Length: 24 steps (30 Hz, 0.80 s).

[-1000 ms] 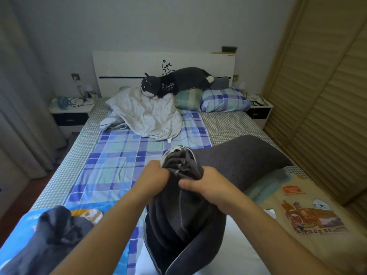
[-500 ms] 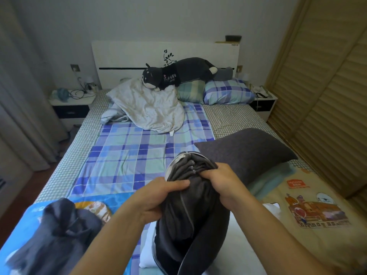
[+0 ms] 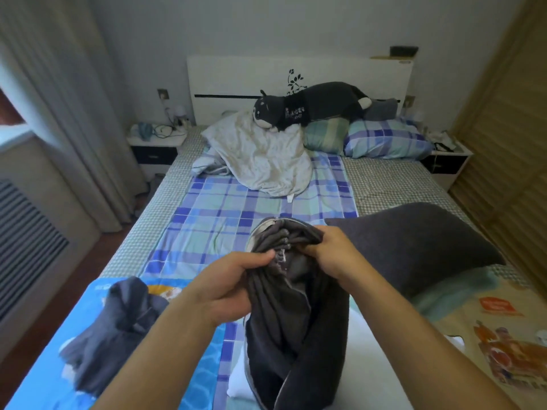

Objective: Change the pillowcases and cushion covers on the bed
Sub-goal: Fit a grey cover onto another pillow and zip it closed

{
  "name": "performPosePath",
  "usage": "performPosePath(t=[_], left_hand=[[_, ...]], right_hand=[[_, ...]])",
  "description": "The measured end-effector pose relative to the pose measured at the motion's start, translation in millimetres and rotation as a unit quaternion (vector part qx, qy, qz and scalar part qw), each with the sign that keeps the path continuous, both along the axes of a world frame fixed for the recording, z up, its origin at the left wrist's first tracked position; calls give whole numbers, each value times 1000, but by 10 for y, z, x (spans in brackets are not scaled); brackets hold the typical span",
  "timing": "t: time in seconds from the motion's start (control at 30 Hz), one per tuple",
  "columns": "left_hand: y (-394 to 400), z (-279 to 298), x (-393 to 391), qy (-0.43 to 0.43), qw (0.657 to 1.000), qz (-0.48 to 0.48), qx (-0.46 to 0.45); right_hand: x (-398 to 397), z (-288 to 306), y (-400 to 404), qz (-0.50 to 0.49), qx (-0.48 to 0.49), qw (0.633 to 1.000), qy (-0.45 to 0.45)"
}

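Observation:
A dark grey pillowcase is bunched up over the near end of a white pillow that lies at the foot of the bed. My left hand grips the bunched fabric on its left side, and my right hand grips it on the right, near the zip opening. A dark grey covered pillow lies just right of my hands. Another crumpled dark cover rests at the near left. Farther up the bed are a bare cream pillow and a blue checked pillow.
A dark plush cat lies along the white headboard. Nightstands flank the bed. Curtains hang at the left, and wooden slatted doors stand at the right. A cartoon-print blanket covers the near right corner.
My view has shifted left and tilted. Both hands slid back toward me along the bunched pillowcase, the left hand lower, regripping the fabric.

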<state>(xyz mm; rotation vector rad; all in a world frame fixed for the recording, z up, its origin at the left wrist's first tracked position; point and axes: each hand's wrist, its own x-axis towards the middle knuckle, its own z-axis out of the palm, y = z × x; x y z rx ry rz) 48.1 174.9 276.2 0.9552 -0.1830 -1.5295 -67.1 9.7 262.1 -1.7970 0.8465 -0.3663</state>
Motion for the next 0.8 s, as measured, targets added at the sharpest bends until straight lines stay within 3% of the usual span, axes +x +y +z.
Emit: performPosePath(t=[0.1,0.2,0.33,0.43,0.5,0.57,0.67,0.73,0.8], left_hand=[[-139,288,237,-119,992,40,14],[-331,789,576,-274,958,87,7],[-504,1340,878,-473,872,128,3],[-577,1075,1049,-586,791,145,100],[-508,508,1120,-573,787,169,151],[-355,-125,1101,-491,821,230,181],[-116,-778,872,-329,855,331,225],[27,-1084,686,-259,856,367,257],[187,-1360,569,-240,849,378,281]], right_hand=[[432,122,-199,4,-63,997,-36],[960,653,-424,11,-132,985,-109],[1455,1280,-635,68,-209,957,-188],[1602,933,-914,114,-257,955,-98],[1510,279,-1094,148,-233,961,14],[1231,-599,-1235,197,-166,955,148],[633,-1822,-1292,254,-87,893,361],[360,-2385,-1228,257,-73,860,435],[236,-2814,-1178,226,-85,857,455]])
